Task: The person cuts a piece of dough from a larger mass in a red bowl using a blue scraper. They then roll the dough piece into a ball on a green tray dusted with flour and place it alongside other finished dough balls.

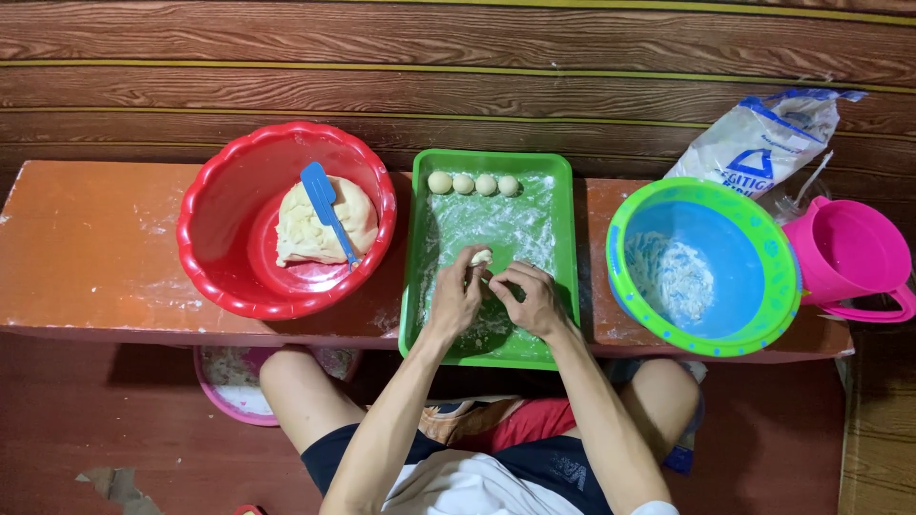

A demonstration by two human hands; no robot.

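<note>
Over the green tray (pixel 563 286) your 2 hands meet around a small piece of dough (pixel 481 257). Your left hand (pixel 458 294) pinches it from the left, fingertips curled onto the lump, while your right hand (pixel 530 298) has its fingers bent inward with the tips just beside the dough — whether they actually touch it, you cannot tell from this view. The tray floor is dusted with flour, and 4 dough balls (pixel 473 183) sit in a row along its far edge, touching or nearly so. To your left stands a red bowl (pixel 219 257) holding a mass of dough (pixel 305 234) with a blue spatula (pixel 324 205) resting on it. To your right sits a blue-and-green bowl (pixel 630 219) with flour inside, then a pink jug (pixel 854 257) and a flour bag (pixel 763 138) — all on the orange bench (pixel 86 248).
</note>
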